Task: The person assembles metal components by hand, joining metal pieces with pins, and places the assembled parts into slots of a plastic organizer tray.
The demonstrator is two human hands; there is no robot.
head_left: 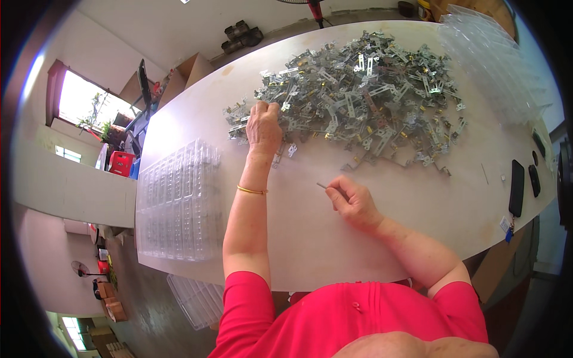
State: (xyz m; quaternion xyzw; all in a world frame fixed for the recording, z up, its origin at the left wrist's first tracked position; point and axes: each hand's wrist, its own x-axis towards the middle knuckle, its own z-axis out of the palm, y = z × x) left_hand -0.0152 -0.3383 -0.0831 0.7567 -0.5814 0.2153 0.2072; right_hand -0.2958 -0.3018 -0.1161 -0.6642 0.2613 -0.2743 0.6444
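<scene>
A big heap of small stamped metal brackets (370, 95), mostly silver with some brass-coloured bits, lies across the far half of the table. My left hand (264, 126) reaches to the heap's left edge, its fingers curled down among the brackets. Whatever those fingertips grip is hidden behind the hand. Closer to me, in front of the heap, my right hand (353, 204) pinches a short thin grey metal rod (322, 185) between thumb and fingers. The rod's tip points left, just above the tabletop.
Stacked clear plastic trays (179, 203) stand at the table's left, with more clear trays (492, 71) at the far right. A black phone (517, 188), a key with a blue tag (508, 234) and a thin needle-like piece (484, 173) lie on the right side.
</scene>
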